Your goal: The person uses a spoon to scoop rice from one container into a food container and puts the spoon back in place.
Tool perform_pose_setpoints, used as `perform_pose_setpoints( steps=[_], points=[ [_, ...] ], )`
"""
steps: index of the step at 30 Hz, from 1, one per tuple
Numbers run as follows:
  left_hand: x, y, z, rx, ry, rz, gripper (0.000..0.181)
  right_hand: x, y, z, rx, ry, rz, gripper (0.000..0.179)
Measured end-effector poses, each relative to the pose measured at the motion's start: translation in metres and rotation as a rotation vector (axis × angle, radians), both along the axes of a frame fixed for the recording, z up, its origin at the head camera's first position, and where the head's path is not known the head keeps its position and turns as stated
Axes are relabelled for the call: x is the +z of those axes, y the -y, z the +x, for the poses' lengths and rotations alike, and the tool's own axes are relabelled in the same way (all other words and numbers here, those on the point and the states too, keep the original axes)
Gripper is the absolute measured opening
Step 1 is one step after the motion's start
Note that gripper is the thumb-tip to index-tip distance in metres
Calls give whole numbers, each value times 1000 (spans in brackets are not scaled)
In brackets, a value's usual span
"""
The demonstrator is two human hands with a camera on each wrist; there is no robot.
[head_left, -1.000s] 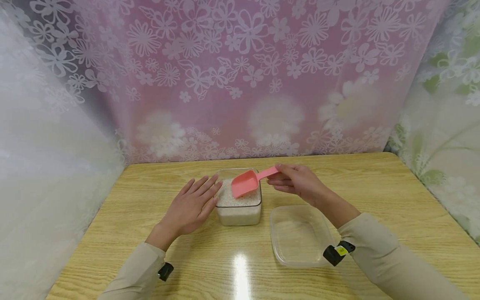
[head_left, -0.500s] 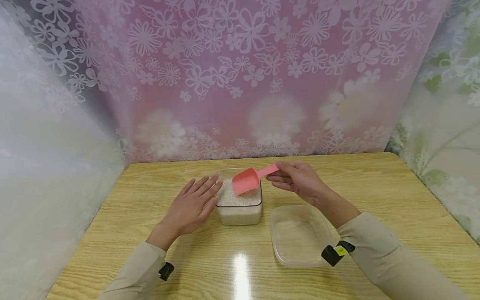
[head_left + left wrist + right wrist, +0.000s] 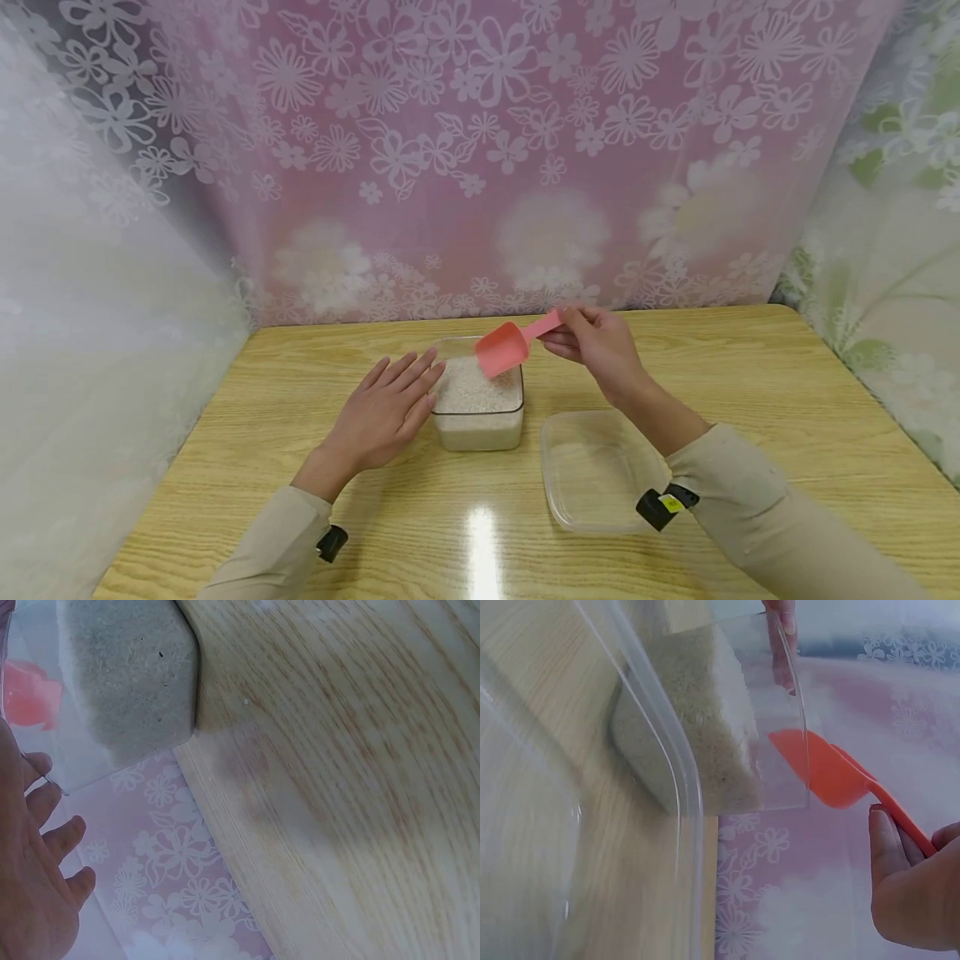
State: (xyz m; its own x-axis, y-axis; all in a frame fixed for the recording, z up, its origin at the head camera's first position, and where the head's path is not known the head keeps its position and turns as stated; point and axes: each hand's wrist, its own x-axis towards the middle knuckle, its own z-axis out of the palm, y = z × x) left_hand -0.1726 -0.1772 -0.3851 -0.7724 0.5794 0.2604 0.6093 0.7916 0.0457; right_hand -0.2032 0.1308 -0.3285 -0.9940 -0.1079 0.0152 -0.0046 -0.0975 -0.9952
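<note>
A clear square container holds white rice, with bare wall above the grain. My left hand lies against its left rim, fingers straight and slightly spread; in the left wrist view those fingers are by the rim. My right hand pinches the handle of a pink scoop between thumb and fingers. The scoop hangs tilted over the container's right back part, its lip pointing down and left. From the right wrist, the scoop's bowl is at rim height, above the rice. I make out no rice in it.
A clear plastic box stands on the wooden table at the front right, under my right forearm. Its wall crosses the right wrist view. A flowered pink curtain hangs behind the table, with pale curtains at both sides.
My right hand has raised the pink scoop a little and moved it slightly right and back, away from the rice. The left hand and both containers have stayed put.
</note>
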Motion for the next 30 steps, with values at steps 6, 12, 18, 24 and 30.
perform_pose_setpoints(
  steps=[6, 12, 18, 24, 30],
  points=[
    [0, 1, 0, 8, -12, -17, 52, 4, 5, 3, -63, -140, 134, 37],
    [0, -1, 0, 9, -27, -21, 51, 9, 10, 8, -67, -297, 252, 33],
    [3, 0, -1, 7, -48, -46, 51, 12, 17, 11, -78, -425, 413, 26],
    [7, 2, -4, 2, -38, -43, 50, 13, 21, 14, -69, -477, 520, 23],
    [8, 2, -5, -13, -44, -56, 48, 10, 23, 13, -54, -492, 514, 20]
  ],
)
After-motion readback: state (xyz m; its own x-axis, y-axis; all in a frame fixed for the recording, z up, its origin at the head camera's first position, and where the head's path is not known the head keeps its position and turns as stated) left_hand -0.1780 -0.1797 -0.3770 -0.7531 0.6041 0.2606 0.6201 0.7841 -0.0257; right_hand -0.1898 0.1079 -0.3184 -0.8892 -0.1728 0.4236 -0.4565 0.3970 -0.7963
